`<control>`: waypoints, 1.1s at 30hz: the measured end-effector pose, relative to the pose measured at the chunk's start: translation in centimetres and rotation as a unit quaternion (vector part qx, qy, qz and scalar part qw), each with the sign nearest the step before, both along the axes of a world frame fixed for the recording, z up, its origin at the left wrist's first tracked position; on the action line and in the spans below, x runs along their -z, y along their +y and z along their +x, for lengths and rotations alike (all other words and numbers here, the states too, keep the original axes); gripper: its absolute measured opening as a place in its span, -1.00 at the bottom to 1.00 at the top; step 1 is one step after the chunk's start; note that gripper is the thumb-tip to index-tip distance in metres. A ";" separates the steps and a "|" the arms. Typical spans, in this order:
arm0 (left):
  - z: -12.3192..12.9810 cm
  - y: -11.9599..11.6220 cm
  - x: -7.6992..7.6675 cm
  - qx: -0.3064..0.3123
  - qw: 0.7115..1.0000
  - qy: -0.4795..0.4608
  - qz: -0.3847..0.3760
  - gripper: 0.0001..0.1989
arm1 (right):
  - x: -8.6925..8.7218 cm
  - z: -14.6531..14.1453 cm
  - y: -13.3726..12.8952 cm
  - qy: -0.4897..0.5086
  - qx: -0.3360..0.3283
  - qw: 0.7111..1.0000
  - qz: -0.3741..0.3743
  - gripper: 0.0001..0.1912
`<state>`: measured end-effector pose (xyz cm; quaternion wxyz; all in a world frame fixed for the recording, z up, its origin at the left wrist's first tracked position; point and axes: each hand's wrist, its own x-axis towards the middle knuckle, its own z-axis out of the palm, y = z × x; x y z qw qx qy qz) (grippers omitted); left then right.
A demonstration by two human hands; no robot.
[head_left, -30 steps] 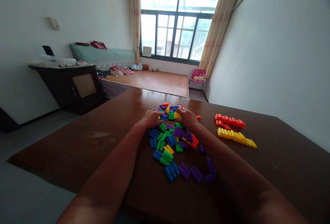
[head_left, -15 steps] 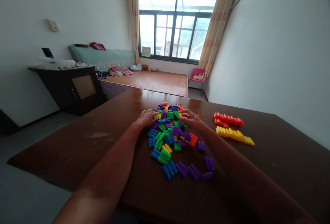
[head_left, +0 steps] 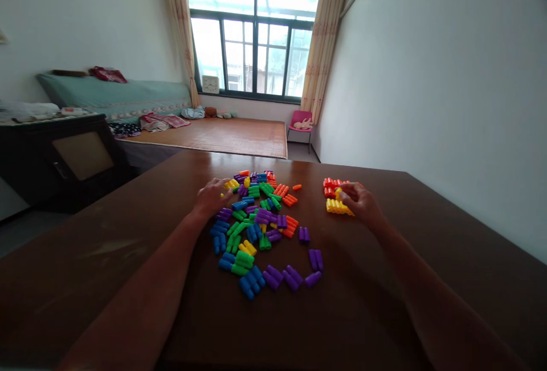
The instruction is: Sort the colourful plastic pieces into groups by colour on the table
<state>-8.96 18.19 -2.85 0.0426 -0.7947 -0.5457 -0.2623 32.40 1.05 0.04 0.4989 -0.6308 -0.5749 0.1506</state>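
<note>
A heap of bullet-shaped plastic toy blocks (head_left: 253,231) in blue, green, purple, yellow and orange lies on the brown table. My left hand (head_left: 212,195) is at the heap's far left edge, its fingers curled over a yellow block (head_left: 222,195). More yellow blocks (head_left: 232,184) lie by its fingertips. To the right, my right hand (head_left: 361,203) pinches a small yellow block (head_left: 338,193) between thumb and fingers. It is just above a row of yellow blocks (head_left: 337,206), partly covering it. Behind that row are orange-red blocks (head_left: 335,183) in lines.
Loose purple blocks (head_left: 293,277) lie near the front of the heap, and a single orange one (head_left: 297,187) lies off its right side. The table (head_left: 363,302) reaches toward a bed (head_left: 239,134). A pink chair (head_left: 300,120) is by the window.
My right hand has moved from the heap to the rows on the right, carrying a yellow block. My left hand stays at the heap's left edge. The view has turned right.
</note>
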 end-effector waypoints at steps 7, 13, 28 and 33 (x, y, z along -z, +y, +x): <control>3.1 -1.4 -0.6 0.077 0.995 -0.054 0.026 -0.56 | 3.4 13.9 -2.3 -0.081 0.122 0.986 -0.084 -0.53; 5.6 -3.9 -0.9 0.155 0.986 -0.043 0.034 -0.59 | 5.1 13.9 -2.0 -0.114 0.039 0.986 -0.116 -0.49; 9.2 -7.7 -1.3 0.375 0.907 -0.159 -0.111 -0.54 | 0.7 5.7 -1.2 -0.255 0.097 0.962 0.021 -0.63; 9.9 -9.2 -2.1 0.410 0.865 -0.209 -0.202 -0.53 | 0.1 -5.6 -1.3 -0.199 -0.182 0.961 0.058 -0.66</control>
